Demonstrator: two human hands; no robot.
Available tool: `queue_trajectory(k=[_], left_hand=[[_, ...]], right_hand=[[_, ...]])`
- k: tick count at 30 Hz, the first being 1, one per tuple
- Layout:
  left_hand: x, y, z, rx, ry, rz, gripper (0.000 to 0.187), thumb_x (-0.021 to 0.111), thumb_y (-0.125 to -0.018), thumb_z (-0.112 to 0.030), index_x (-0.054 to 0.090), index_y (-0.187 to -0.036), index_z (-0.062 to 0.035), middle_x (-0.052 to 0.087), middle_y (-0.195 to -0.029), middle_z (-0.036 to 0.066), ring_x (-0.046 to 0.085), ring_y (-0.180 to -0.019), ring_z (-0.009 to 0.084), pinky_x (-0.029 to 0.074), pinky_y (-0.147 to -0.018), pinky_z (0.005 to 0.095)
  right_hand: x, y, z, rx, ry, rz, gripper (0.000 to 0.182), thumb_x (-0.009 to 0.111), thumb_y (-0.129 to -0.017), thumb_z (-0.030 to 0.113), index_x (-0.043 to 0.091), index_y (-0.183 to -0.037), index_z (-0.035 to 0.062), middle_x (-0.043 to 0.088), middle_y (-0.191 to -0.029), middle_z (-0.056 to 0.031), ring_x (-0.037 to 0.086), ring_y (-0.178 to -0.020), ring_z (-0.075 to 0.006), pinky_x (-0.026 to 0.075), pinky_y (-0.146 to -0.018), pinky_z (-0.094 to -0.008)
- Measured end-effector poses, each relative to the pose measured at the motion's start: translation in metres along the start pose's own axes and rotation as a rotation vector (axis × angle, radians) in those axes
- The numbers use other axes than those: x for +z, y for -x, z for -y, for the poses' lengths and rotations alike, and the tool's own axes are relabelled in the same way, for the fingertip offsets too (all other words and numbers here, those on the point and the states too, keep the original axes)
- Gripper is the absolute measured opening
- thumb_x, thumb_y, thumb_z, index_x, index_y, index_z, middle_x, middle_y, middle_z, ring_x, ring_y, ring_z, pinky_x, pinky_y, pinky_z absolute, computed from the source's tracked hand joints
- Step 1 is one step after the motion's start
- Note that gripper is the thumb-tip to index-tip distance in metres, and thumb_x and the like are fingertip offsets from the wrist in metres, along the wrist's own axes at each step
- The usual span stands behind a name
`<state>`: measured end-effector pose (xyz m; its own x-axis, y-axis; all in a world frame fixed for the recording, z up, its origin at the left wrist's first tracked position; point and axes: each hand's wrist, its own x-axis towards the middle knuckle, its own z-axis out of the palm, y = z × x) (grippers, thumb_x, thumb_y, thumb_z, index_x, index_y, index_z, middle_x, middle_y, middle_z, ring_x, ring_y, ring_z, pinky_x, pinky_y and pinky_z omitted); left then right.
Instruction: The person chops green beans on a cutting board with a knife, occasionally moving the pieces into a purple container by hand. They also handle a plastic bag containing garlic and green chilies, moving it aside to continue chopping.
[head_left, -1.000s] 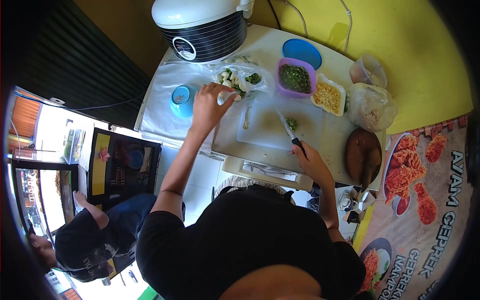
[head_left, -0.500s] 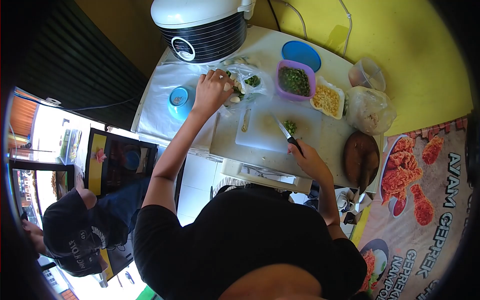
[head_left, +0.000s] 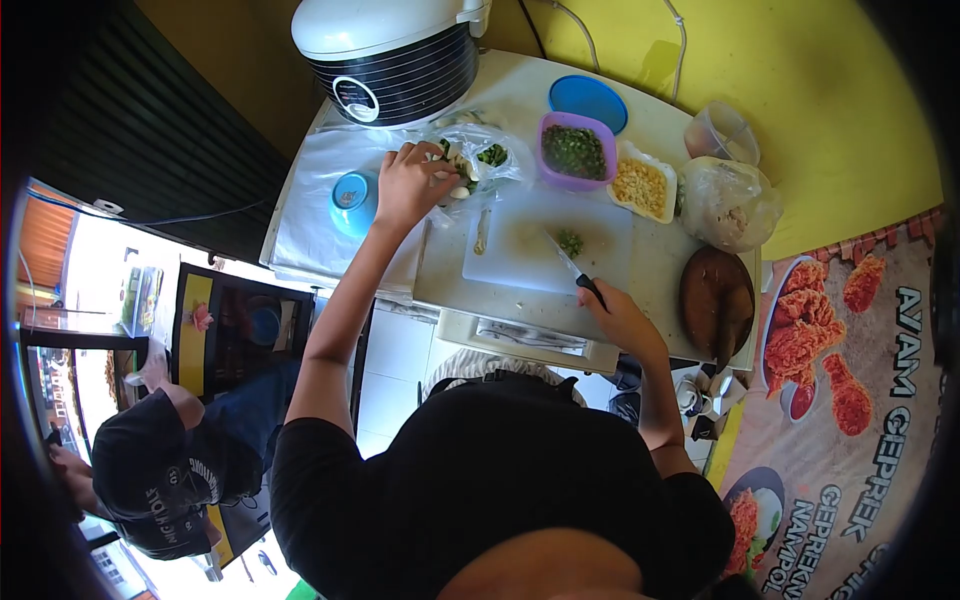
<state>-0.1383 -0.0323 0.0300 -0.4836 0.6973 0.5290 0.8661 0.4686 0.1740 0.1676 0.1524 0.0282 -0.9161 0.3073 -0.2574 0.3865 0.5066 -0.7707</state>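
Note:
My right hand (head_left: 618, 318) is closed around the black handle of a knife (head_left: 572, 264). Its blade rests over the white cutting board (head_left: 510, 265), beside a small heap of chopped greens (head_left: 570, 241). Farther left, my left hand (head_left: 408, 188) reaches down to a pile of peeled garlic cloves (head_left: 461, 192) and green pieces at a clear plastic bag (head_left: 505, 165). Its fingers are bent together at the pile, and I cannot make out what is between them. A purple container (head_left: 578, 182) of chopped greens stands behind the board, next to a white tray (head_left: 668, 212) of chopped yellowish bits.
A rice cooker (head_left: 390, 70) stands at the back left, near an upturned blue cup (head_left: 353, 203). A blue lid (head_left: 588, 103), a clear tub (head_left: 722, 135), a tied plastic bag (head_left: 730, 205) and a brown mortar (head_left: 715, 300) line the back and right. Another person (head_left: 150, 470) is at far left.
My left hand has shifted slightly, its fingers now lower over the garlic and greens. The right hand keeps the knife at the chopped greens. The whole view has moved a little.

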Motion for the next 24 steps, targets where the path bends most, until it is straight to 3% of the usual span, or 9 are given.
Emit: queue_trajectory(k=[4,6,8,10,11,13,19,24], left_hand=[[-0.015,0.005,-0.021,-0.035,0.071,-0.125,0.008,0.075,-0.07,-0.025,0.073,-0.075,-0.0187,0.065,-0.091,-0.004,0.059,-0.087,0.0181,0.042,-0.075,0.0354],[-0.022,0.012,-0.043,-0.023,0.201,-0.093,0.007,0.075,-0.071,-0.023,0.073,-0.075,-0.0176,0.065,-0.085,-0.003,0.06,-0.082,0.0192,0.041,-0.072,0.0362],[-0.019,0.025,-0.068,0.015,0.306,0.074,0.008,0.074,-0.072,-0.024,0.073,-0.076,-0.0173,0.065,-0.082,-0.001,0.06,-0.081,0.0188,0.043,-0.075,0.0359],[-0.01,0.037,-0.092,0.081,0.37,0.151,0.01,0.073,-0.073,-0.026,0.073,-0.076,-0.0167,0.064,-0.08,-0.001,0.06,-0.08,0.0187,0.044,-0.076,0.036],[-0.001,0.04,-0.1,0.089,0.379,0.159,0.01,0.073,-0.073,-0.026,0.073,-0.076,-0.0167,0.064,-0.08,-0.001,0.06,-0.08,0.0187,0.044,-0.076,0.036],[0.016,0.047,-0.114,0.003,0.396,0.221,0.012,0.073,-0.073,-0.028,0.073,-0.077,-0.0164,0.063,-0.078,0.0,0.06,-0.08,0.0189,0.044,-0.076,0.037],[0.03,0.043,-0.125,-0.127,0.444,0.215,0.015,0.074,-0.072,-0.029,0.073,-0.074,-0.0147,0.062,-0.077,0.002,0.06,-0.079,0.0198,0.043,-0.072,0.0362],[0.03,0.044,-0.124,-0.115,0.442,0.181,0.016,0.075,-0.071,-0.03,0.073,-0.072,-0.0138,0.061,-0.076,0.002,0.059,-0.077,0.02,0.042,-0.071,0.0358]], right_hand=[[-0.002,0.009,-0.002,0.03,-0.025,-0.055,0.038,0.044,-0.097,0.036,0.055,-0.089,0.0005,0.058,-0.074,-0.0193,0.056,-0.068,-0.0302,0.044,-0.068,-0.0375],[0.002,0.012,-0.006,0.022,-0.045,-0.075,0.038,0.044,-0.097,0.036,0.055,-0.089,0.0002,0.058,-0.074,-0.0191,0.056,-0.068,-0.0304,0.044,-0.067,-0.0377],[0.006,0.014,-0.008,0.019,-0.065,-0.097,0.038,0.044,-0.097,0.036,0.055,-0.089,0.0,0.058,-0.073,-0.0188,0.056,-0.067,-0.0305,0.043,-0.067,-0.0378],[0.009,0.014,-0.009,0.068,-0.061,-0.067,0.035,0.044,-0.098,0.033,0.055,-0.089,0.0008,0.055,-0.073,-0.0126,0.051,-0.068,-0.0208,0.043,-0.069,-0.0325],[0.012,0.013,-0.011,0.08,-0.065,-0.073,0.035,0.044,-0.098,0.033,0.055,-0.089,0.0008,0.055,-0.073,-0.0126,0.051,-0.068,-0.0208,0.043,-0.069,-0.0325],[0.017,0.013,-0.015,0.025,-0.077,-0.107,0.037,0.042,-0.098,0.034,0.054,-0.09,-0.0002,0.057,-0.071,-0.0185,0.057,-0.067,-0.0315,0.044,-0.067,-0.0385],[0.018,0.022,0.003,0.053,-0.085,-0.079,0.037,0.042,-0.099,0.034,0.052,-0.09,-0.0007,0.057,-0.07,-0.0179,0.056,-0.064,-0.0324,0.044,-0.065,-0.0385],[0.026,0.025,0.004,0.024,-0.067,-0.109,0.035,0.042,-0.099,0.032,0.049,-0.092,-0.0014,0.059,-0.072,-0.0204,0.059,-0.065,-0.0355,0.045,-0.064,-0.0416]])
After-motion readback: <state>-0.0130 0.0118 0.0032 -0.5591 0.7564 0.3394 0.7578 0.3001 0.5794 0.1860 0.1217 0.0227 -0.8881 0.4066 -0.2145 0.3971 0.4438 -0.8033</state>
